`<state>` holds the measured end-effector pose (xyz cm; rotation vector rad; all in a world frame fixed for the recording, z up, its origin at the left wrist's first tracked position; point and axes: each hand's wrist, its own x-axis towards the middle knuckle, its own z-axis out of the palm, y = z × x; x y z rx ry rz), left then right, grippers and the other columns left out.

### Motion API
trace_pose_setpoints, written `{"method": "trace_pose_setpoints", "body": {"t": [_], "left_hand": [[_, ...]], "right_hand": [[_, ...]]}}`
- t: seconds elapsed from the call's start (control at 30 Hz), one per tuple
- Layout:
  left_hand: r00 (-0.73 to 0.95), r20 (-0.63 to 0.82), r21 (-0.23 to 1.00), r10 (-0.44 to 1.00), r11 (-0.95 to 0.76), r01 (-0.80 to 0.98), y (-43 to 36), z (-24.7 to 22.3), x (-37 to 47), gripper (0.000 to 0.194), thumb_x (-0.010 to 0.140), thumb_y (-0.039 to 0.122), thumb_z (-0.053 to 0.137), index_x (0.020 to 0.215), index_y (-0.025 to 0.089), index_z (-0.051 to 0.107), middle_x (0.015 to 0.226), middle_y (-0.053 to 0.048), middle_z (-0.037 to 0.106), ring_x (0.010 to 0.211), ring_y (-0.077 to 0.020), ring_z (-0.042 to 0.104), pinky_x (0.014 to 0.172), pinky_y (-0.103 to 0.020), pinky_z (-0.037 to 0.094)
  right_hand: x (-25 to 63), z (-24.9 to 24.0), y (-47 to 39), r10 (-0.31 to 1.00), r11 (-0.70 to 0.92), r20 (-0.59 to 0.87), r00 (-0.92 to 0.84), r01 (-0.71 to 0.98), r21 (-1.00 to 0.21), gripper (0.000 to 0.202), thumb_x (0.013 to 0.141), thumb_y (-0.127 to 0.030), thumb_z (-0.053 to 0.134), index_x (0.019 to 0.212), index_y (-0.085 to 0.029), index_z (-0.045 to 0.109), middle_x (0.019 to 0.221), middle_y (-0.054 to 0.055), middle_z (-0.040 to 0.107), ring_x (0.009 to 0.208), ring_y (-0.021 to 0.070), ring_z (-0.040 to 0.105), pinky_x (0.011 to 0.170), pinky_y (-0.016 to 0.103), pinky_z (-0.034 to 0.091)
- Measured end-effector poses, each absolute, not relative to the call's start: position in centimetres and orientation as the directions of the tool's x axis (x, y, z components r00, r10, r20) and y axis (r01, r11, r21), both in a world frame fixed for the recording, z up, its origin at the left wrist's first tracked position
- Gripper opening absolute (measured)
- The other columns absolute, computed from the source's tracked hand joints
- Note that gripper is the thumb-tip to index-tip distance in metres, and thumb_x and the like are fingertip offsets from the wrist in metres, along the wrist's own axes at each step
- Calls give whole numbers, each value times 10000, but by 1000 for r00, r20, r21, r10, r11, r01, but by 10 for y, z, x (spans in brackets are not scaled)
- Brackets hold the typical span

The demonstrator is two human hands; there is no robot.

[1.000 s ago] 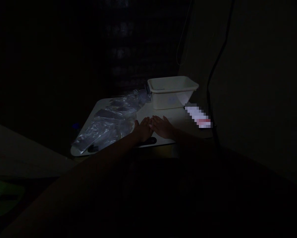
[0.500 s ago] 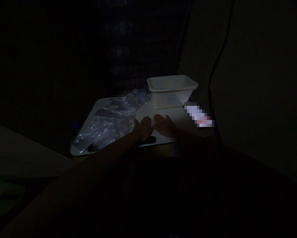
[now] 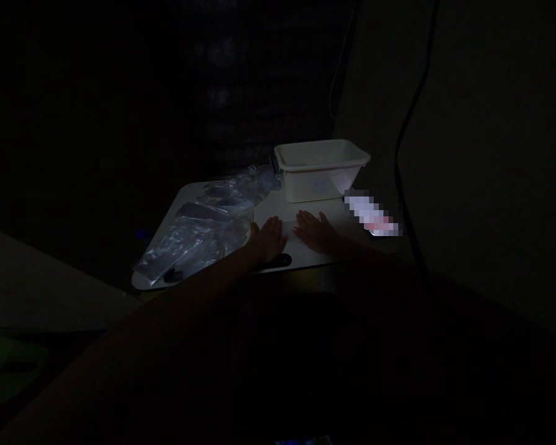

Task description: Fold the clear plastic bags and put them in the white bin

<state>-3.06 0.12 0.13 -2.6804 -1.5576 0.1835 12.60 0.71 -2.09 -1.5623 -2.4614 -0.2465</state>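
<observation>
My left hand (image 3: 269,240) lies flat near the front edge of a small white table (image 3: 271,210), fingers stretched forward. To its right my right hand (image 3: 315,231) also rests flat, its fingers pointing away and to the left. A narrow gap separates the two hands. Between and under them there seems to be a thin clear sheet, too dim to make out fully. Clear plastic bags (image 3: 198,235) are spread over the table's left side, close to my left hand.
A cream plastic tub (image 3: 321,179) stands at the back right. A lit phone (image 3: 371,213), its screen blurred out, lies right of my right hand. A dark cable (image 3: 401,148) hangs at the right by the wall. The surroundings are very dark.
My right hand has slid a little to the right, widening the gap between the hands. My left hand stays nearly where it was.
</observation>
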Motion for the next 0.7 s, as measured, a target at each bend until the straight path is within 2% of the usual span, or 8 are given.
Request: {"method": "trace_pose_setpoints", "body": {"t": [0.13,0.3,0.5,0.7], "left_hand": [[486,-65,-98,872,-490,866,3,-2,-31,513,815,334,113,1257,82,177,1325,-124,148,1208,-246,97,892,-506,159],[487,-87,-84,869,-493,866,3,-1,-31,524,815,342,104,1258,69,165,1327,-127,135,1209,-240,95,889,-510,164],[479,-96,-85,872,-487,869,1,3,-30,521,816,335,103,1258,66,165,1328,-126,131,1211,-238,88,893,-509,160],[490,-96,-95,866,-498,862,3,1,-31,527,817,335,88,1257,52,155,1327,-134,123,1211,-233,88,885,-512,169]], "right_hand": [[129,-21,7,869,417,283,-405,909,17,466,820,-359,179,1160,-111,378,1247,152,338,1160,221,269,906,492,168],[139,-25,9,869,411,301,-393,912,3,510,820,-369,155,1161,-55,368,1238,186,336,1155,250,270,899,518,155],[153,-33,14,866,384,354,-354,923,-16,469,813,-369,201,1171,-112,362,1241,159,345,1161,242,261,916,506,136],[163,-34,15,879,387,316,-357,922,-35,393,808,-307,265,1128,-133,409,1245,154,341,1162,275,247,897,546,109]]}}
